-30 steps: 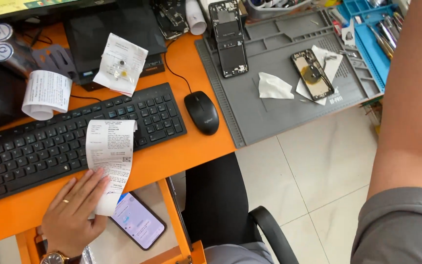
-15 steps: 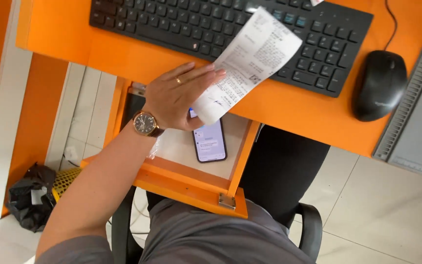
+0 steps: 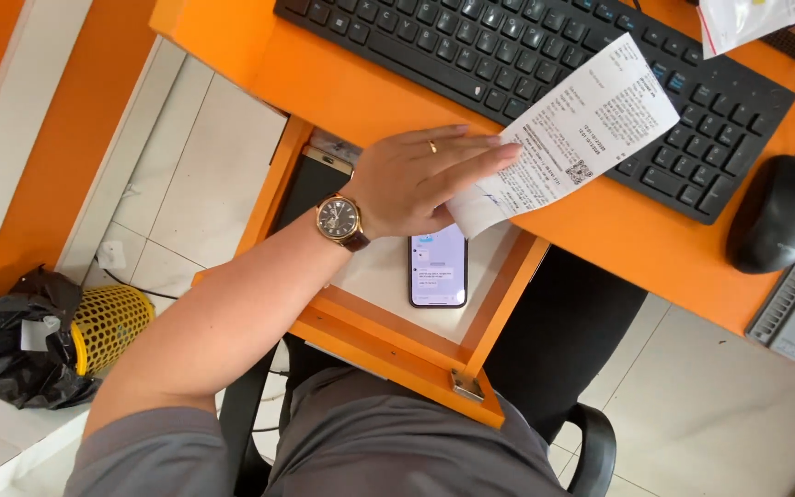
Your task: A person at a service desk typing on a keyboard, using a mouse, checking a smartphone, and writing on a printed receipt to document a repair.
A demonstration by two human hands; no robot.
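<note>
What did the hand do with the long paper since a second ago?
The left hand slid the long white printed receipt along the orange desk edge, so it now lies slanted across the black keyboard. The hand kept pressing the receipt flat. The lit smartphone stayed in the open orange drawer.

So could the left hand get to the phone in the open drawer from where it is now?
Probably yes. The left hand rests on the receipt at the desk edge, directly above the open drawer. The phone lies face up there, uncovered, with only its top end under the hand and paper.
</note>
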